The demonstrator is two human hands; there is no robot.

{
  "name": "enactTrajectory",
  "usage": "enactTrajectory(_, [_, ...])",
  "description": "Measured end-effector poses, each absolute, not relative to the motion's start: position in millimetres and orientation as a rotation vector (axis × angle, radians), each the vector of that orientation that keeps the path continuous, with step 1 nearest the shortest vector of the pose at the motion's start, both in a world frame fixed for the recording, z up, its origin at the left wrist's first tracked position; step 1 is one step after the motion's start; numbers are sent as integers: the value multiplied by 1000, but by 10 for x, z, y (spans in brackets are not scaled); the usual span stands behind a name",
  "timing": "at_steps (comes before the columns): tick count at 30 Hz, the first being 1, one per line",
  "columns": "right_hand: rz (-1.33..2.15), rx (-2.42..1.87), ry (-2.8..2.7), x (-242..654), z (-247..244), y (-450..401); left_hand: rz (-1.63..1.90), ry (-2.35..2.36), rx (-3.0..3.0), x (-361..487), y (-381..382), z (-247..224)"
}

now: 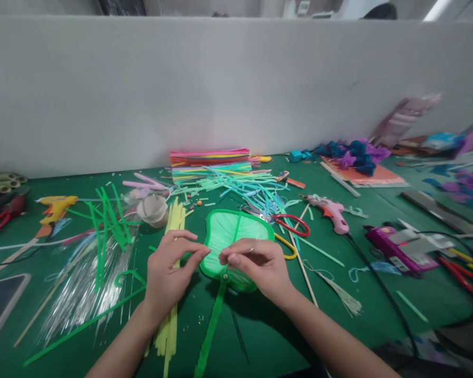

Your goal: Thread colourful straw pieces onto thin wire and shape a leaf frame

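A green leaf-shaped fan (223,226) lies on the green table, with its green wrapped handle (212,331) pointing toward me and a small bead where the two meet. My left hand (171,273) is at the fan's left edge, thumb and index fingertips pinched together. Over the fan's lower right part is my right hand (260,265), its thumb and fingers also pinched. Whatever either pinch holds is too small to make out. Yellow strips (167,336) lie beneath and beside my left hand.
Red-handled scissors (299,226) lie right of the fan, near a pink glue gun (333,212). A yellow glue gun (57,207), white cup (153,209) and green strips (110,218) are left. Coloured strips (208,163) sit behind. A purple power strip (398,249) is at right.
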State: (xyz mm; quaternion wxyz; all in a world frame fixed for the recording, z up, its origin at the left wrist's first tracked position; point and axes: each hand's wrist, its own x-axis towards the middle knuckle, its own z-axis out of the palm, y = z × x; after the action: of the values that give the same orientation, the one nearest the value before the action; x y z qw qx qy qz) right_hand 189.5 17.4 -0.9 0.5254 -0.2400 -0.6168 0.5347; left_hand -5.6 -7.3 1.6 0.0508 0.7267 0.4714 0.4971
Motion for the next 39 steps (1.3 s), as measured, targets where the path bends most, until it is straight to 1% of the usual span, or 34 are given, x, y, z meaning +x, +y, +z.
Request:
enactTrajectory(2, [1399,-590,-1380,1888,1,169,1573,1456,2266,-54,-74,10])
enactTrajectory(4, [1458,-597,-1360,1886,-7,171,1558,1436,2336,-54,-73,7])
enactTrajectory(9, [1384,-573,-1508,1896,-53,193,1407,1287,2438,-101,-57,14])
enactTrajectory(11, [1412,-555,-1530,1903,-47,195,1355,1271,2446,-138,-48,21])
enactTrajectory(16, [1664,-499,-1423,1925,29,180,1306,1207,2502,-201,-31,37])
enactTrajectory(23, [2049,-500,-1168,1971,66,184,1357,1143,2577,-231,-18,62])
enactTrajectory(27, [2030,-499,-1105,1963,56,190,1307,1164,2681,-193,-60,92])
enactTrajectory(30, [2026,-517,-1125,1947,61,178,1256,1083,2755,-158,-122,92])
enactTrajectory(39, [2203,-489,-1119,1975,30,176,1205,999,2736,-161,-186,82])
